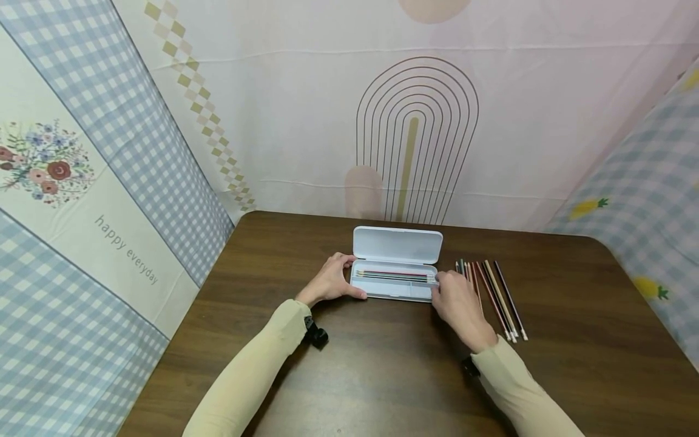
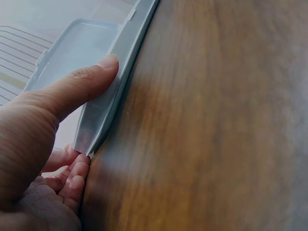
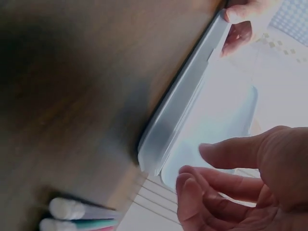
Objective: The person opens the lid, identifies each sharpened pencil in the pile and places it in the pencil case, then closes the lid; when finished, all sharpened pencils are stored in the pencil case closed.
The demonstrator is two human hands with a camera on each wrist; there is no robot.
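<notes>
Left hand (image 1: pixel 330 280): you grip the left end of the pencil case (image 1: pixel 390 289), thumb along its front wall, fingers bent round the end.
Right hand (image 1: pixel 459 303): you curl its fingers loosely at the right end, with a gap between thumb and forefinger; nothing shows in that gap (whether the tucked fingertips touch a pencil, you cannot tell).
Case position: you have it on the brown table (image 1: pixel 349 376), just right of the middle of the frame and below centre.
Knock risk: if your right fingers catch the rim, the case could twist and the raised lid (image 1: pixel 397 244) could drop towards your fingers.
Roll risk: a brush from your right hand could scatter the loose pencils (image 1: pixel 496 291), fanned just beside it, right of the frame's centre.
Case look: you see a pale, shallow box with rounded corners and a divided tray, its lid standing open behind.
Pencils inside (image 1: pixel 393 276): you see several slim, dark and reddish ones lying lengthwise in the rear compartment.
</notes>
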